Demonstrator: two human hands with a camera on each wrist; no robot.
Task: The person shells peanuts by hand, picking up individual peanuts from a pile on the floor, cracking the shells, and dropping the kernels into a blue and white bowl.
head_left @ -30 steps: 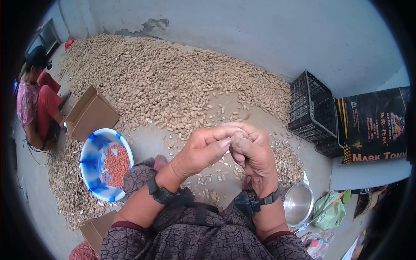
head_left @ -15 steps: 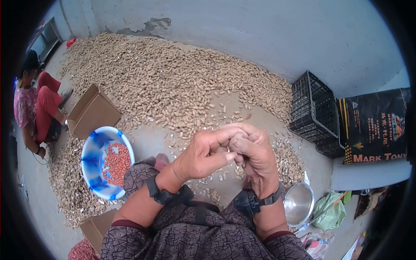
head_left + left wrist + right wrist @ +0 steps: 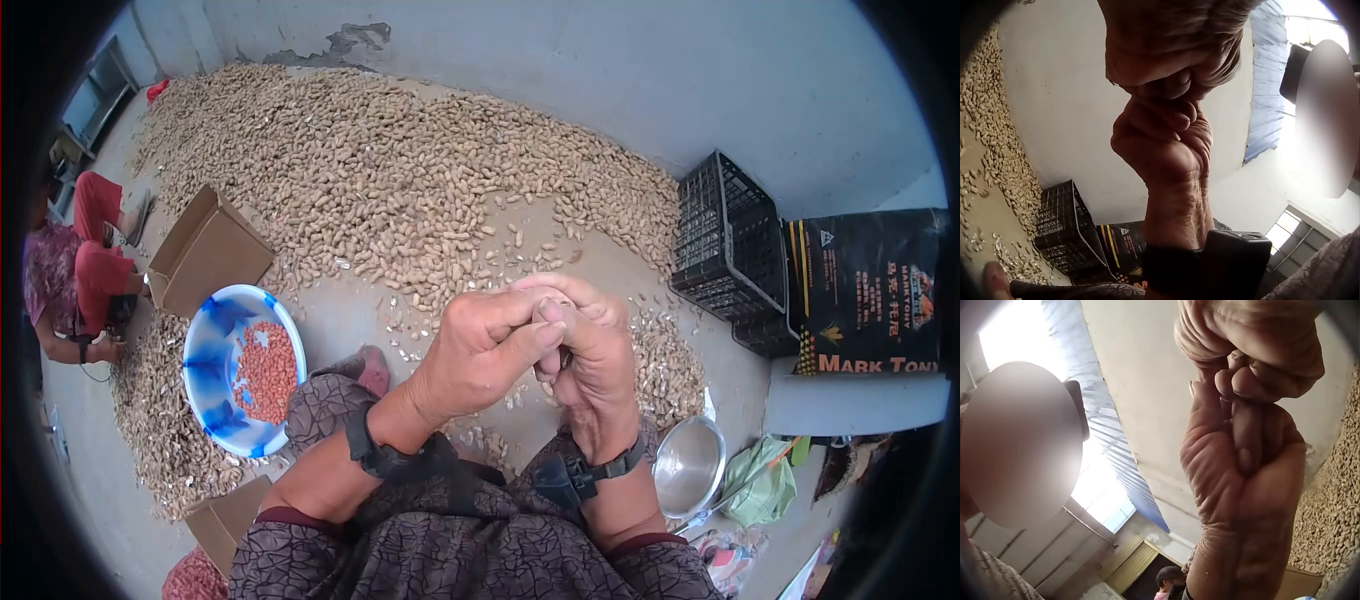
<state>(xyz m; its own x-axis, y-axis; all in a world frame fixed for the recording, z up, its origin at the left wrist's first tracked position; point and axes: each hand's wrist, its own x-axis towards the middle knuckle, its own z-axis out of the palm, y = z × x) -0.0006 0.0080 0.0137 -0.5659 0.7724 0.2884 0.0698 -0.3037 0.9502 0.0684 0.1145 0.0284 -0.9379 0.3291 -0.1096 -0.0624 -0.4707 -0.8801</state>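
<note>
Both hands are up and locked together: the left hand (image 3: 480, 352) and right hand (image 3: 592, 350) have curled fingers pressed tip to tip, pinching a peanut (image 3: 549, 312) that's nearly hidden between them. The peanut heap (image 3: 400, 180) lies beyond the fingers, with the blue bowl (image 3: 203, 345) off to their left.

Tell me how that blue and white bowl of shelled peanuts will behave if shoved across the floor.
The blue and white bowl looks like thin plastic, so probably light and slightly flexible. Its kernels cover only part of it, so it should slide fairly easily on the concrete floor. A hard shove would likely send the loose kernels rolling.
</note>
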